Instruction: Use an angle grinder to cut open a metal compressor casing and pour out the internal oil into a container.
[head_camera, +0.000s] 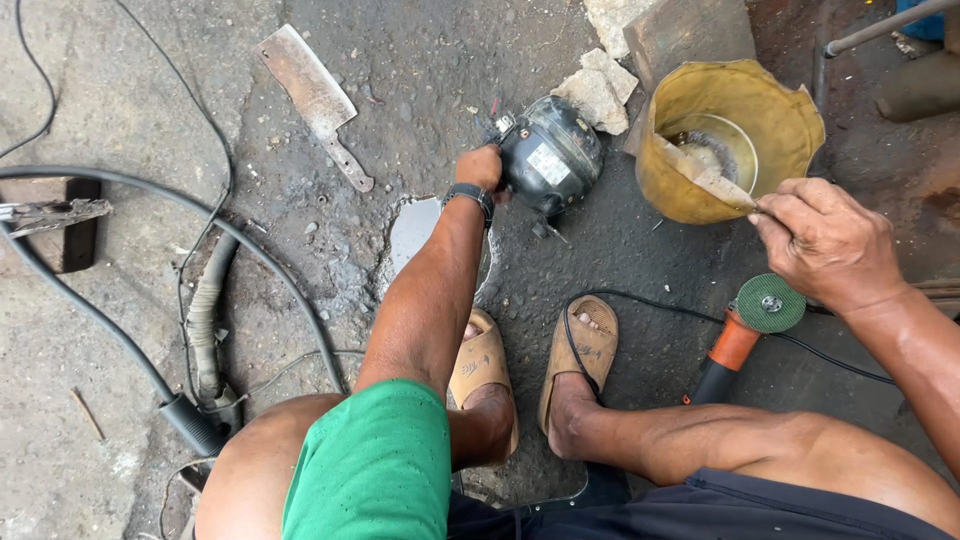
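My left hand (480, 168) grips the side of a black rounded compressor (552, 152) that lies on the oily ground ahead of my feet. A dark wristband sits on that wrist. My right hand (825, 240) pinches the torn edge of a yellow bucket (745, 100) that is tipped on its side with its mouth facing me. Some pale liquid or residue shows inside the bucket. An orange-handled angle grinder (745, 330) with a green disc lies on the ground under my right forearm.
A rusty cleaver (315, 100) lies at the upper left. Thick black cables (120, 300) and a grey hose (205, 320) run along the left. Broken stone chunks (597, 88) sit behind the compressor. My sandalled feet (535, 365) rest in the middle, with a small puddle (415, 230) nearby.
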